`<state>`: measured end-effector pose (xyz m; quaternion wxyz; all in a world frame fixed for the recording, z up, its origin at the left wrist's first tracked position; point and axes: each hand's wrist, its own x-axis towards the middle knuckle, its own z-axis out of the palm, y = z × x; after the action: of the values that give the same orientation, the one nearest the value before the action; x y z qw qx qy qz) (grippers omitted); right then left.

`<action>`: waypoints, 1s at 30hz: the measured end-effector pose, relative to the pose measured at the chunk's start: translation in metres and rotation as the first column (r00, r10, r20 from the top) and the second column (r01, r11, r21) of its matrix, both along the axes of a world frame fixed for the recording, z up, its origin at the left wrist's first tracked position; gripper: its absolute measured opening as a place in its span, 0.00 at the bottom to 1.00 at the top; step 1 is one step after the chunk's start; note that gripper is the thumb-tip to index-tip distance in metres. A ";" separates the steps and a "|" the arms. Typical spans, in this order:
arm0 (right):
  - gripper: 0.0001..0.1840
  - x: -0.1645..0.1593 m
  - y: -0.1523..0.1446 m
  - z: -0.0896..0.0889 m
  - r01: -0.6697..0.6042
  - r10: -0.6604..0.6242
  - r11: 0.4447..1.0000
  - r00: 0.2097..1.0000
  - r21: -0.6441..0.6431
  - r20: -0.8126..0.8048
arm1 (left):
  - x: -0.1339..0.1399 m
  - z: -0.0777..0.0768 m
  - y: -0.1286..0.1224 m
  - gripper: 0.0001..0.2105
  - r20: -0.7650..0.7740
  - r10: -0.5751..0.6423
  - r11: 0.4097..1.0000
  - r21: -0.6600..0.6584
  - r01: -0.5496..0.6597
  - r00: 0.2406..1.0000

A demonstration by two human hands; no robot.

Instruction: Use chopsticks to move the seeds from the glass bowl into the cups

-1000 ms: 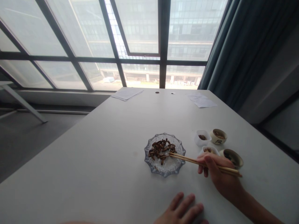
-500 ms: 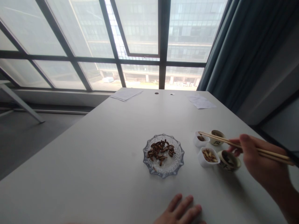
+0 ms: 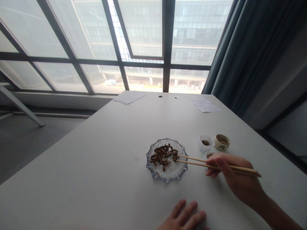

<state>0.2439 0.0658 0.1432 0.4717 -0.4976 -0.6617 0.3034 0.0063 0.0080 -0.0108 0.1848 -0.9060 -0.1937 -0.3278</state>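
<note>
Your right hand (image 3: 236, 180) pinches the chopsticks (image 3: 217, 163), tips at the dark seeds (image 3: 164, 155) | seeds sit in the glass dish (image 3: 168, 175) on the table (image 3: 96, 159) | your left hand (image 3: 184, 218) lies flat, fingers spread

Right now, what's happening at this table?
A person sits at a white table holding chopsticks in the right hand, the tips at the edge of a pile of dark seeds on a glass plate. The left hand lies flat on the table. Beside the plate stand small cups, some holding seeds.
</note>
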 end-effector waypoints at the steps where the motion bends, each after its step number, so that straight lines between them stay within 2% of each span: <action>1: 0.22 -0.003 0.001 -0.006 -0.043 0.043 0.999 0.999 -0.005 0.023 | 0.000 -0.001 0.000 0.16 -0.006 0.005 1.000 0.000 -0.005 1.000; 4: 0.23 -0.011 0.005 -0.017 -0.096 0.096 0.995 0.993 -0.002 0.069 | -0.001 -0.004 -0.001 0.16 -0.050 0.008 1.000 -0.002 -0.008 0.999; 9: 0.22 -0.018 0.006 -0.018 -0.122 0.121 0.993 0.991 0.002 0.062 | -0.002 -0.005 -0.002 0.17 -0.092 0.011 1.000 -0.017 -0.012 0.996; 15: 0.22 -0.021 0.004 -0.016 -0.053 0.051 0.998 0.998 0.026 0.048 | -0.001 -0.005 -0.001 0.16 -0.035 0.014 1.000 -0.015 -0.014 0.999; 22: 0.22 -0.024 0.000 -0.013 -0.048 0.032 0.987 0.994 0.153 0.108 | -0.003 -0.005 -0.001 0.17 -0.050 0.002 1.000 -0.021 -0.003 0.999; 26: 0.18 -0.024 -0.003 -0.013 -0.068 0.039 0.972 0.991 0.225 0.131 | -0.003 -0.007 -0.002 0.17 -0.125 -0.011 0.999 -0.037 0.006 0.992; 30: 0.15 -0.017 -0.009 0.001 -0.019 -0.039 0.935 0.987 0.355 0.153 | -0.003 -0.007 -0.002 0.16 -0.085 -0.003 0.999 -0.040 0.000 0.996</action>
<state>0.2265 0.0570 0.1441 0.5016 -0.4300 -0.7382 0.1361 0.0033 0.0057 -0.0182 0.1747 -0.9227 -0.1915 -0.2854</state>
